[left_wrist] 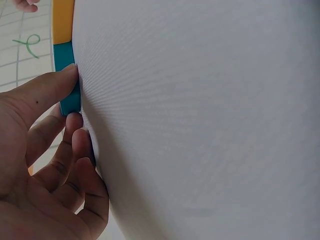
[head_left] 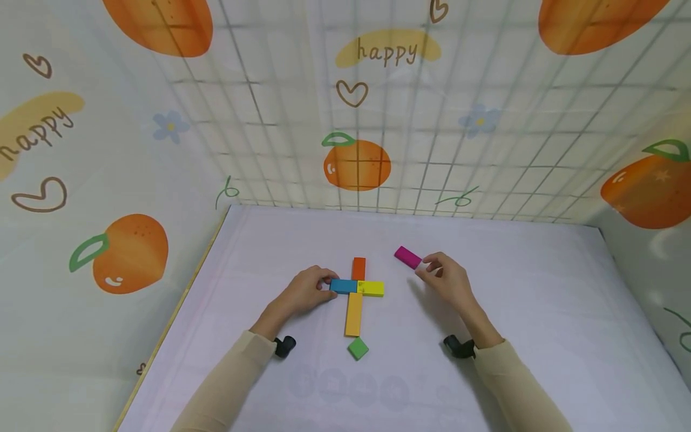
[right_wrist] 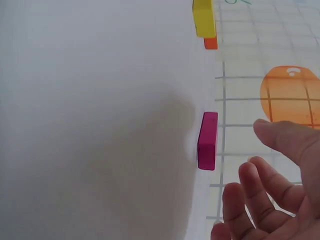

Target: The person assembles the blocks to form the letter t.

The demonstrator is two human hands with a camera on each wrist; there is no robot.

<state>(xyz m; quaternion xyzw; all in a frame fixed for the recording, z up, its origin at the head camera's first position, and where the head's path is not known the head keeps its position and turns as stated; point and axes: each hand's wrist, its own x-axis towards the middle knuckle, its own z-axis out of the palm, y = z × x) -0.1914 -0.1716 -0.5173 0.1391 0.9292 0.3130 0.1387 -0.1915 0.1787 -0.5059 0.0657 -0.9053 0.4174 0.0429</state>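
My left hand pinches the left end of a blue block, which lies flat on the table; the left wrist view shows the thumb on the block's side. Around it, a yellow block, an orange-red block and a longer yellow-orange block join it in a cross shape. Nearest to my right hand is a magenta block, lying at a slant to the upper right of the cross. In the right wrist view the loosely bent fingers stand apart from this block and hold nothing.
A small green block lies turned like a diamond just below the cross. The white table is bordered by printed cloth walls at the back and both sides. Black wrist cameras sit on both wrists.
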